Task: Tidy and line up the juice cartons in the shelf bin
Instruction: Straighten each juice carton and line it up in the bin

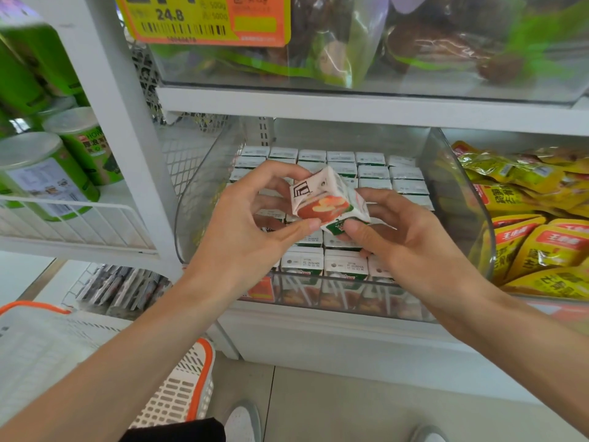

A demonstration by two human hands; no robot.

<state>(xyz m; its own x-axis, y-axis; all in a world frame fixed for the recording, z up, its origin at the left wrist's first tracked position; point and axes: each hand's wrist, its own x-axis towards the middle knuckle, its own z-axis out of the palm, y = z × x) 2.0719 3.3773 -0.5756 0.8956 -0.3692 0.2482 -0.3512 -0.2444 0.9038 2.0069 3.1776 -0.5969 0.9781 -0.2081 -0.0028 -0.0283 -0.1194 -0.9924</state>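
White store shelving (pixel 350 103) holds a clear bin (pixel 459 199) packed with pretty neat rows of juice cartons (pixel 341 161). Above them the left hand (pixel 242 231) and right hand (pixel 411 247) both pinch one tilted carton (pixel 328 202) with thumb and curled fingers, so it sits right between the two grips.

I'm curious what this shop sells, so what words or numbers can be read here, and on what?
"24.8": on the price tag; its smaller print and barcode number are blurred.
"HOW", cut off: on a green can.
Red Chinese label on the yellow pouches: too blurred.
Stamped lines on top of the cartons: too small.
Print on the held carton: not legible.
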